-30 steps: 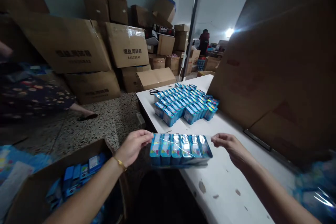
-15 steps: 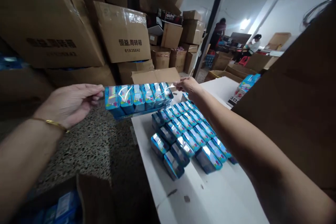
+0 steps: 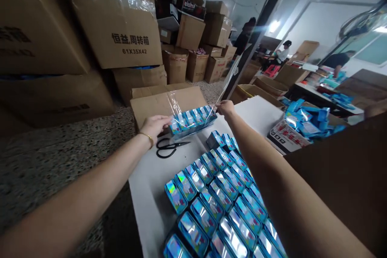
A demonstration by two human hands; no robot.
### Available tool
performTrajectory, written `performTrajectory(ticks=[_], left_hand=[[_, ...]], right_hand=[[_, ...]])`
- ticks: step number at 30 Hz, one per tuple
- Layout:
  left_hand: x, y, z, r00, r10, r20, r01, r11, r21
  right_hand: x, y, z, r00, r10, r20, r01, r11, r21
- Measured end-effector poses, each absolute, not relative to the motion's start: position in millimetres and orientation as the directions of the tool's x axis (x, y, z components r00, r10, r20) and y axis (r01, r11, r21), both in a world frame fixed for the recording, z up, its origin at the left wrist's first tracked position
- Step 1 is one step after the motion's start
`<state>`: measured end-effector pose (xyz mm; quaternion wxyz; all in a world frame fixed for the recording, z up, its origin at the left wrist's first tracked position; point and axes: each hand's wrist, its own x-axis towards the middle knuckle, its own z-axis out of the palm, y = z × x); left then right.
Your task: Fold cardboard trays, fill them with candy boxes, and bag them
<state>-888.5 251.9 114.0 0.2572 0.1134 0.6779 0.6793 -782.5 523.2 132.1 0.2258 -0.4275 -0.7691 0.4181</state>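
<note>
My left hand [image 3: 154,127] grips the left end of a row of blue tins wrapped in clear plastic film [image 3: 193,121], with a gold bangle on the wrist. My right hand [image 3: 226,109] pinches the far end of the row, where a loose strip of the film [image 3: 228,80] rises toward the upper right. The row is held just above the far part of a white table [image 3: 145,181]. Black-handled scissors [image 3: 171,147] lie on the table under my left hand. Several blue holographic tins [image 3: 214,205] stand in tight rows nearer me.
Stacked cardboard boxes [image 3: 115,28] fill the left and back. A speckled stone floor [image 3: 60,169] lies left of the table. At right, an open carton [image 3: 332,181] stands close, and blue packs [image 3: 308,123] lie beyond it. Several co-workers are at the far back.
The view has swung right and the tin row now sits over the table's far end. The film stands loose from it, and the scissors have come into view below my left hand.
</note>
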Motion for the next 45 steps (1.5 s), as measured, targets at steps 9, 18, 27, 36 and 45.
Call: performTrajectory(ticks=[9,18,27,36,45], left_hand=[[-887,344,53,-0.794,0.564,-0.228,-0.274,0.002,0.962],[-879,269,-6,-0.571,0.821,0.022,0.723,0.490,0.487],[-848,191,-27,-0.709,0.706,-0.011,0.656,0.664,0.359],[-737,293,141,-0.629,0.761,-0.157,-0.224,0.016,0.974],[-725,325,175,-0.525,0.835,-0.166,-0.377,-0.054,0.925]], right_hand=[[-780,582,79,-0.408,0.913,0.013,0.464,0.220,-0.858],[-666,509,102,-0.682,0.731,-0.002,0.235,0.217,-0.947],[-442,360,121,-0.635,0.723,-0.272,0.492,0.107,-0.864],[-548,339,148,-0.736,0.663,0.137,0.108,0.315,-0.943],[-628,498,149,-0.449,0.893,-0.006,0.572,0.282,-0.770]])
